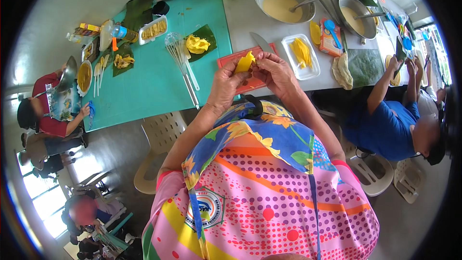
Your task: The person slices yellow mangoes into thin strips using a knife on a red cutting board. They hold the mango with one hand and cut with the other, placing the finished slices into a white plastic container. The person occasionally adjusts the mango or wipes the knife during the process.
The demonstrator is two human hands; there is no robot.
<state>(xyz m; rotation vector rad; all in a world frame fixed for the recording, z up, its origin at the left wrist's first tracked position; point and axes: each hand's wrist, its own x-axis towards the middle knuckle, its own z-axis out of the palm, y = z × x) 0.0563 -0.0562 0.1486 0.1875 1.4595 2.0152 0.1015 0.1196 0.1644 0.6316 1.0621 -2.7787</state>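
Observation:
My left hand (228,85) grips a piece of yellow fruit flesh (245,63) that looks like jackfruit. The fingertips of my right hand (276,68) pinch the edge of the same piece. Beneath both hands lies a red cutting board (249,86), with a knife (260,41) resting across its far edge. Right of the board, a white foam tray (313,70) holds yellow strips. To the left, pale yellow fruit scraps (197,44) sit on a banana leaf (208,35), beside a wire whisk (182,68) and a light-handled utensil (192,76).
Two metal bowls of batter (282,7) (352,20) stand at the far right, near a box with a blue measuring spoon (332,32). A bottle (124,33) and a foam tray of yellow pieces (153,30) stand left. People work at both sides; chairs (162,133) stand behind the table edge.

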